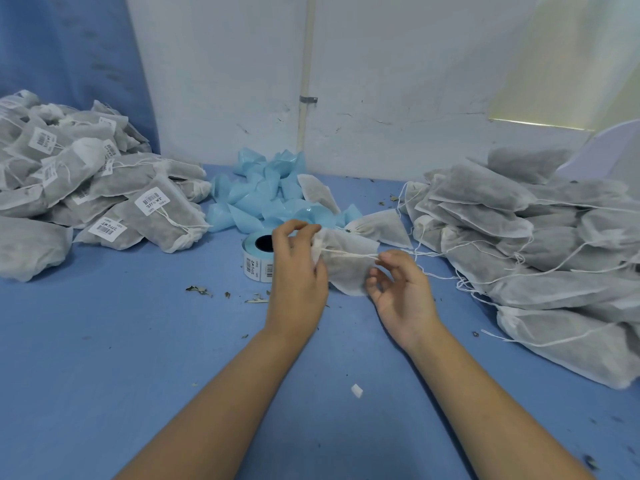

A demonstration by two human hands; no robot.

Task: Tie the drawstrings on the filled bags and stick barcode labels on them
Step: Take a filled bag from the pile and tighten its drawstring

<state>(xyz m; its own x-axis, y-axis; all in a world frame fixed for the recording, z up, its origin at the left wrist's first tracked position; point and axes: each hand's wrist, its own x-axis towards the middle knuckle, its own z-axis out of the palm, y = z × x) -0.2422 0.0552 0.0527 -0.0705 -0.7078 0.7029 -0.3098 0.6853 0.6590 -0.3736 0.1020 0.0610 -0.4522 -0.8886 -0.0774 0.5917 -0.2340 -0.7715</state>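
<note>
Clock face set on the held bag, 12 o'clock pointing away from the person.

- Two hands in view, one bag between them. The held bag [349, 271] is white and lifted just above the blue tabletop [138, 341], near its middle.
- Left hand [298, 271]: grip curled round the bag's gathered mouth, at 9 o'clock.
- Right hand [403, 292]: grip has thumb and forefinger pinching the drawstring [349, 254], and the other fingers are loosely spread. The string runs taut across the bag's face towards 3 o'clock.
- One label roll [258, 254] sits at 9 o'clock, just behind the left hand and partly hidden by it. Barcode stickers show on its outer turn.
- Labelled pile [104, 188] at 10 o'clock: filled bags, too overlapped for a sure count.
- Unlabelled pile [526, 244] at 3 o'clock: filled bags with loose strings trailing. Also uncounted.
- Two loose bags at 12 to 1 o'clock: one [318, 194] lies against the heap of blue backing scraps [263, 199], the other [381, 228] is just beyond the held bag.
- Leaf crumbs [199, 290] at 8 o'clock.
- One white scrap [356, 390] at 6 o'clock.
</note>
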